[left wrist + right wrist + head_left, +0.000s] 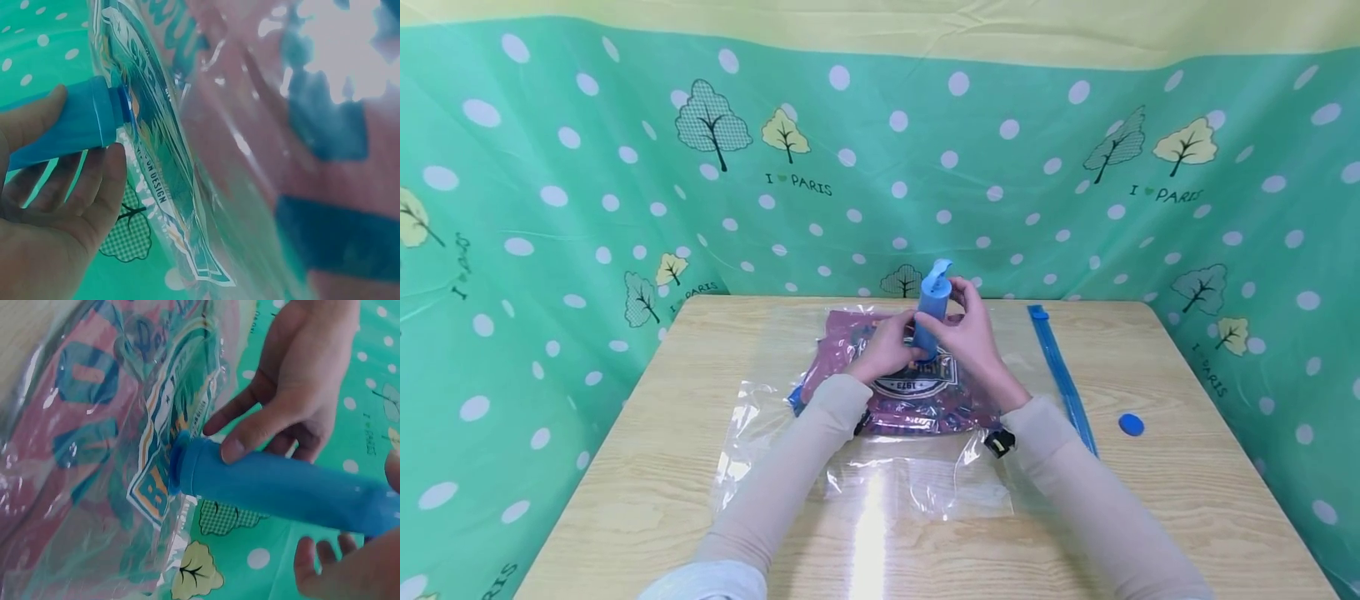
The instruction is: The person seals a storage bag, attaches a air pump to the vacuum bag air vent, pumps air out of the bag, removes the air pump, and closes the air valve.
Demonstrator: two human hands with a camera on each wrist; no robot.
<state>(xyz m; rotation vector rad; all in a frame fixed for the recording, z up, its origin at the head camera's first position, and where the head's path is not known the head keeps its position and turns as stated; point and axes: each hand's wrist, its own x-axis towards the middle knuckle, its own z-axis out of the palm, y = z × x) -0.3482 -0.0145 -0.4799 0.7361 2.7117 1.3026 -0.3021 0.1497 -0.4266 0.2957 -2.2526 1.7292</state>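
Note:
A blue hand pump (932,310) stands nearly upright, its narrow end against a clear plastic storage bag (917,492). Inside the bag lies a folded pinkish garment (842,333) with a printed badge and dark lettering. My left hand (887,343) holds the pump low down near the bag; in the left wrist view its thumb lies over the barrel and its fingers underneath. Higher up, my right hand (972,333) grips the barrel with thumb and fingers, just below the light blue top piece (938,271). The bag hides part of the pump's tip (122,105).
Right of the bag lies a long blue plastic strip (1063,375). A round blue cap (1131,425) rests farther right on the wooden table (647,467). A green dotted curtain (865,150) hangs behind the table and at both sides.

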